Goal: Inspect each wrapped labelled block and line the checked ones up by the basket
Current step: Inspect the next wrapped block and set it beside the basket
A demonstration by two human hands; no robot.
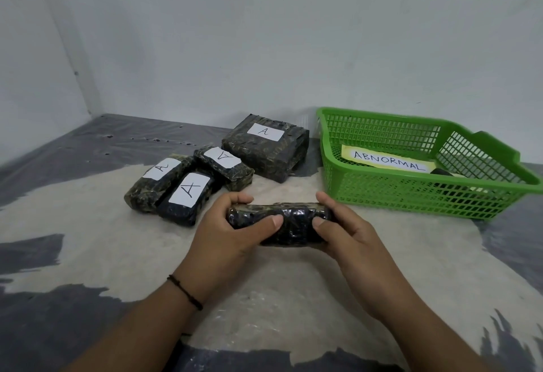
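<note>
A bare makeshift sorting corner: plain white walls (264,34), a floor covered in grey plastic sheeting (58,148), and a green plastic mesh basket (411,195) holding a handwritten "ABNORMAL" paper sign (388,160).

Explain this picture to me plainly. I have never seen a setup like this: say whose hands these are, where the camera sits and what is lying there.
There is no machine here: a person wears a camera on the head, so the one picture looks down at their own hands. The left hand and the right hand grip a dark wrapped block by its ends. Four wrapped blocks, each labelled A, lie on the plastic-covered surface behind. To the right stands a green basket holding a sign reading ABNORMAL.
</note>
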